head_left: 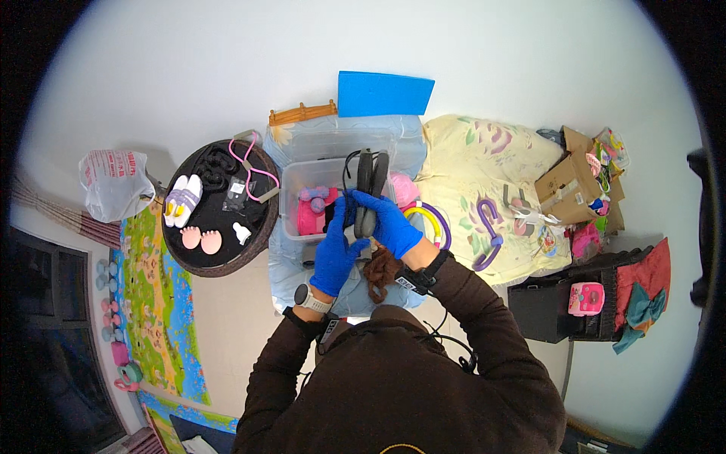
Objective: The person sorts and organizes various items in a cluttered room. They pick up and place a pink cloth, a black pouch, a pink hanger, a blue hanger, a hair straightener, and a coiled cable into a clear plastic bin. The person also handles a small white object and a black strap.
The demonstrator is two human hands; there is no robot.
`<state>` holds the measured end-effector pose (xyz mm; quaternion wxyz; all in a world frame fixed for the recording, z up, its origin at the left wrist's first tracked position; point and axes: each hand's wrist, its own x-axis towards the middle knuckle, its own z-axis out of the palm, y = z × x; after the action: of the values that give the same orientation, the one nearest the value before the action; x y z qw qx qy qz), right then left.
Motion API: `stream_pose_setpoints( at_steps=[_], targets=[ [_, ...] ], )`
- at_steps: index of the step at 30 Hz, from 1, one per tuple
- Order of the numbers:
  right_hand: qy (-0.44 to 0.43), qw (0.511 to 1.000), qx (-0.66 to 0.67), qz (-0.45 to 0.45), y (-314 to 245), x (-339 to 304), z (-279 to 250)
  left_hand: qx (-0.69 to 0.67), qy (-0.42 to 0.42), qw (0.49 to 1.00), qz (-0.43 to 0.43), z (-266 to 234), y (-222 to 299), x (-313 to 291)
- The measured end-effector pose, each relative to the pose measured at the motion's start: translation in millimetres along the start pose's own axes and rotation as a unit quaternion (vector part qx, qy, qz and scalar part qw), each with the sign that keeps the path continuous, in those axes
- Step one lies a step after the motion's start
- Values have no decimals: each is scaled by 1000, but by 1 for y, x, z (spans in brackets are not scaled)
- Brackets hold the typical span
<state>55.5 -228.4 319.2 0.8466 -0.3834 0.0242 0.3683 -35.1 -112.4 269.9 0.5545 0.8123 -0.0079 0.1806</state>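
Observation:
My right hand (397, 227), in a blue glove, is closed around a pair of long, flat, dark pieces (372, 181) that look like slipper soles. They stand upright side by side, and a thin black loop sticks out at their left. My left hand (335, 261), also gloved in blue, curls by their lower end around something dark that its fingers partly hide. Just beyond and left of the hands is a clear plastic bin (290, 198), with a pink item (310, 221) and a small purple dumbbell (318, 198) inside. Below my right hand lies a brown, bunched item (380, 274).
At left, a round dark wicker table (215, 265) bears white shoes (183, 200), pink toe pads (201, 239) and a pink-corded stretcher (249, 170). At right are yellow and purple rings (435, 219), a purple clamp-shaped exerciser (490, 234), a cardboard box (567, 189) and a black crate (541, 310).

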Motion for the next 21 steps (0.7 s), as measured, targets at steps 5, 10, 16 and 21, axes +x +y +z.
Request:
stream_pose_setpoints(
  at_steps=[5, 10, 16, 21],
  targets=[
    [-7, 998, 55, -28, -2, 14, -9, 65, -29, 997, 15, -1, -17, -1],
    [17, 999, 35, -31, 9, 23, -28, 258, -60, 962, 65, 5, -12, -20],
    [25, 904, -402, -145, -15, 26, -67, 214, -152, 961, 87, -30, 0, -20],
    [-56, 509, -845, -156, -30, -9, -65, 329, -150, 911, 199, -89, 32, 17]
  ],
)
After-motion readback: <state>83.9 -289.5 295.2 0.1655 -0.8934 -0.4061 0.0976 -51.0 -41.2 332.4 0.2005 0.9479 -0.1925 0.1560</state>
